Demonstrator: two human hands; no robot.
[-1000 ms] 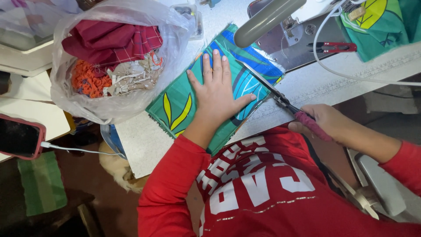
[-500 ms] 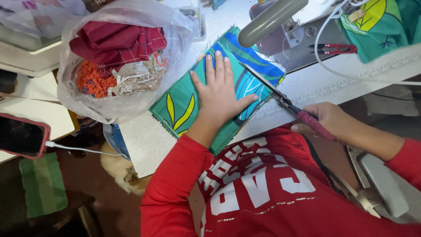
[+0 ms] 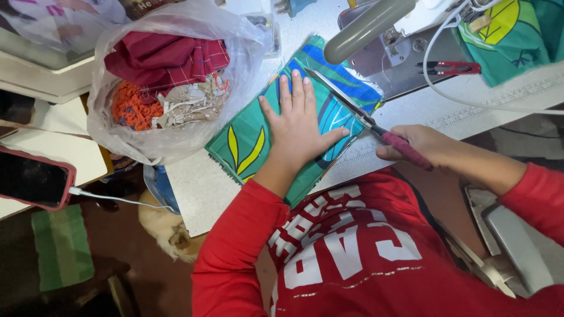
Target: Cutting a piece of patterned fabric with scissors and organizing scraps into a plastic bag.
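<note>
Left hand (image 3: 301, 126) flat on green cloth (image 3: 247, 141); right hand (image 3: 420, 144) grip clasps scissors (image 3: 358, 111) cutting it.

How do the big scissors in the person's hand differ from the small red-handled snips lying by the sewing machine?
The scissors are long, with a maroon-wrapped handle; the snips are short, with bright red handles. The scissors are gripped by the right hand, blades over the green patterned fabric; the snips lie untouched on the machine bed. Both are metal-bladed cutting tools.
</note>
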